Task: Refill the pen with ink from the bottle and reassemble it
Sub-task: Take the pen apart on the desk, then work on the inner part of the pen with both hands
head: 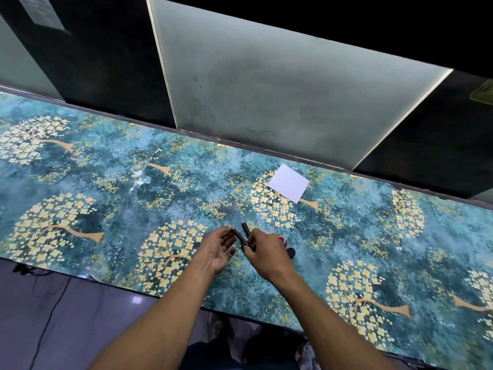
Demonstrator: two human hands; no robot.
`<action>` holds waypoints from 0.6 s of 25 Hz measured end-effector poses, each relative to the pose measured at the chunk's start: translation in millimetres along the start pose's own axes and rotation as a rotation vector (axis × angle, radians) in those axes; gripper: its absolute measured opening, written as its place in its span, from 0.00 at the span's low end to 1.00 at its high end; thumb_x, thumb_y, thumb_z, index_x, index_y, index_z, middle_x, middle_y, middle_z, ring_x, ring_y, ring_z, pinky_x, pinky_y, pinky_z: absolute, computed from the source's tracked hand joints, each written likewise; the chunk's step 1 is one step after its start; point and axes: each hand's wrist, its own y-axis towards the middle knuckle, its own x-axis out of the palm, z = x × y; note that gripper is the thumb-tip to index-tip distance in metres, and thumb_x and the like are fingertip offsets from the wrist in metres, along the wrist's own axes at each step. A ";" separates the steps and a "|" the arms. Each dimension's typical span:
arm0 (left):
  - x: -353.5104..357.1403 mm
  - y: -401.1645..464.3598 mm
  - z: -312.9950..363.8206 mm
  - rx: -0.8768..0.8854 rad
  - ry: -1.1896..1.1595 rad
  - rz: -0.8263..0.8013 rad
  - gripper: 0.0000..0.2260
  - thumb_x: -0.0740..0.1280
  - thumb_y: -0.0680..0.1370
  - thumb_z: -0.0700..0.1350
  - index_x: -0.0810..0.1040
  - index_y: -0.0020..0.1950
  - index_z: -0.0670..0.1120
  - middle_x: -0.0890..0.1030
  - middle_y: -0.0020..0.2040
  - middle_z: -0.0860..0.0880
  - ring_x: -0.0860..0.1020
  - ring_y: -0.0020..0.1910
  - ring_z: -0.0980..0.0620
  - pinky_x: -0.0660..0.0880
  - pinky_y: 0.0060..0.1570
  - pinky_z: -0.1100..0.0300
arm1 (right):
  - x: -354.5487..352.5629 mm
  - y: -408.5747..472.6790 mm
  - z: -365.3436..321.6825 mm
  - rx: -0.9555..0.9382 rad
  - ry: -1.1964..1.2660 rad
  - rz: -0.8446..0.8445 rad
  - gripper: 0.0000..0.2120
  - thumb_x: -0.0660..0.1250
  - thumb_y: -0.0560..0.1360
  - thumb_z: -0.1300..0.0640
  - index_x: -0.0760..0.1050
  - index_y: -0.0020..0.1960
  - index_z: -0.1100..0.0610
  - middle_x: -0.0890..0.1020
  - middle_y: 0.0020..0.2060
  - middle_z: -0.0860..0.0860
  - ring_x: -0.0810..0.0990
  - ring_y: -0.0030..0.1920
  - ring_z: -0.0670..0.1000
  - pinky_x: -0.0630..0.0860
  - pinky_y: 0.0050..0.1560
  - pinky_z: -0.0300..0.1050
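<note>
1. An office-like indoor workspace, though the exact kind is unclear.
2. A long table (80, 182) with teal floral covering stands against frosted partition panels (266, 84).
3. Cables (45, 316) trail over the grey tiled floor (93, 316).

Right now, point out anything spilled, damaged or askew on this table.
No spill shows. The white paper lies skewed to the table edge. A small dark object sits loose by the right hand; whether it is the bottle's cap is unclear.
</note>
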 end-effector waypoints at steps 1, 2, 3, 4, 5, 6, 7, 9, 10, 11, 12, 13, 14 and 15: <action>-0.7 1.1 0.5 0.024 -0.009 0.025 0.03 0.70 0.76 0.42 0.78 0.44 0.45 0.80 0.40 0.48 0.78 0.39 0.52 0.71 0.39 0.57 | 2.1 -0.4 0.0 0.015 -0.004 -0.005 0.06 0.68 0.77 0.51 0.74 0.48 0.53 0.83 0.40 0.53 0.81 0.41 0.57 0.81 0.42 0.55; -2.1 2.7 0.9 0.055 -0.023 0.050 0.02 0.70 0.76 0.42 0.78 0.45 0.45 0.80 0.40 0.48 0.78 0.39 0.52 0.71 0.39 0.56 | 3.7 -1.0 0.2 0.029 -0.021 -0.013 0.06 0.67 0.77 0.51 0.74 0.48 0.53 0.83 0.40 0.54 0.81 0.41 0.57 0.81 0.41 0.55; -4.1 3.3 1.6 0.094 -0.038 0.076 0.02 0.70 0.76 0.42 0.78 0.46 0.44 0.81 0.40 0.48 0.79 0.39 0.52 0.71 0.38 0.56 | 5.0 -2.2 0.6 0.037 -0.045 -0.028 0.06 0.67 0.77 0.51 0.74 0.48 0.53 0.82 0.40 0.54 0.81 0.41 0.58 0.81 0.41 0.54; -6.4 3.9 2.6 0.137 -0.049 0.106 0.02 0.70 0.77 0.41 0.78 0.47 0.44 0.81 0.40 0.48 0.79 0.39 0.52 0.71 0.38 0.57 | 6.6 -3.5 1.1 0.042 -0.073 -0.045 0.06 0.66 0.77 0.51 0.74 0.49 0.53 0.82 0.40 0.54 0.81 0.41 0.58 0.80 0.39 0.53; -8.8 4.3 3.6 0.180 -0.054 0.137 0.01 0.69 0.77 0.40 0.78 0.47 0.44 0.82 0.41 0.48 0.80 0.38 0.52 0.71 0.37 0.57 | 8.4 -5.1 2.5 0.044 -0.100 -0.059 0.05 0.66 0.77 0.52 0.74 0.49 0.53 0.82 0.40 0.54 0.81 0.40 0.58 0.79 0.38 0.52; -10.8 4.3 4.2 0.219 -0.053 0.167 0.01 0.69 0.77 0.40 0.78 0.47 0.44 0.82 0.41 0.48 0.80 0.38 0.52 0.70 0.36 0.58 | 10.4 -7.0 3.9 0.045 -0.127 -0.068 0.05 0.66 0.76 0.53 0.74 0.48 0.53 0.82 0.41 0.54 0.81 0.40 0.58 0.77 0.36 0.51; -12.5 3.4 4.9 0.251 -0.053 0.190 0.02 0.69 0.78 0.39 0.78 0.46 0.45 0.82 0.41 0.48 0.80 0.38 0.52 0.70 0.35 0.58 | 12.8 -8.5 4.9 0.046 -0.152 -0.072 0.04 0.66 0.76 0.53 0.75 0.48 0.53 0.81 0.42 0.53 0.80 0.40 0.58 0.76 0.35 0.50; -15.8 1.6 5.4 0.298 -0.052 0.227 0.03 0.69 0.78 0.39 0.79 0.45 0.45 0.82 0.42 0.48 0.80 0.39 0.52 0.71 0.34 0.60 | 19.3 -9.5 5.7 0.054 -0.183 -0.084 0.04 0.66 0.76 0.54 0.75 0.48 0.54 0.80 0.44 0.53 0.80 0.41 0.58 0.75 0.35 0.49; -16.9 0.9 5.1 0.311 -0.048 0.239 0.03 0.69 0.78 0.39 0.79 0.45 0.45 0.82 0.42 0.48 0.80 0.39 0.52 0.71 0.34 0.60 | 22.6 -8.9 5.6 0.064 -0.189 -0.098 0.03 0.66 0.76 0.55 0.76 0.48 0.55 0.80 0.45 0.54 0.80 0.42 0.59 0.75 0.35 0.49; -18.2 0.3 4.6 0.315 -0.044 0.242 0.03 0.69 0.78 0.39 0.79 0.45 0.45 0.82 0.41 0.48 0.80 0.39 0.52 0.71 0.34 0.60 | 25.5 -7.9 4.5 0.075 -0.192 -0.113 0.03 0.66 0.76 0.56 0.76 0.48 0.55 0.80 0.45 0.54 0.81 0.42 0.60 0.77 0.37 0.50; -19.5 0.4 3.5 0.312 -0.040 0.237 0.03 0.70 0.78 0.38 0.79 0.45 0.45 0.82 0.42 0.47 0.80 0.39 0.52 0.72 0.35 0.59 | 28.0 -6.9 3.2 0.083 -0.197 -0.124 0.03 0.66 0.76 0.57 0.76 0.48 0.56 0.80 0.45 0.55 0.81 0.43 0.60 0.79 0.39 0.52; -20.5 0.5 2.0 0.303 -0.038 0.226 0.03 0.70 0.77 0.38 0.79 0.45 0.45 0.82 0.42 0.47 0.80 0.39 0.52 0.72 0.36 0.59 | 30.2 -5.9 2.3 0.088 -0.202 -0.126 0.04 0.66 0.76 0.57 0.76 0.48 0.56 0.81 0.46 0.56 0.82 0.44 0.61 0.81 0.41 0.53; -21.2 0.5 0.4 0.295 -0.033 0.212 0.02 0.70 0.77 0.38 0.80 0.45 0.44 0.83 0.42 0.46 0.80 0.39 0.51 0.73 0.37 0.59 | 32.1 -5.0 1.9 0.091 -0.199 -0.116 0.04 0.67 0.76 0.57 0.76 0.50 0.56 0.81 0.47 0.56 0.82 0.45 0.61 0.81 0.42 0.54; -21.8 0.1 -0.8 0.289 -0.027 0.195 0.02 0.70 0.77 0.38 0.80 0.46 0.43 0.83 0.42 0.46 0.80 0.39 0.51 0.74 0.38 0.58 | 33.4 -4.0 1.5 0.094 -0.189 -0.094 0.06 0.67 0.77 0.56 0.76 0.52 0.56 0.81 0.49 0.55 0.82 0.47 0.61 0.81 0.42 0.53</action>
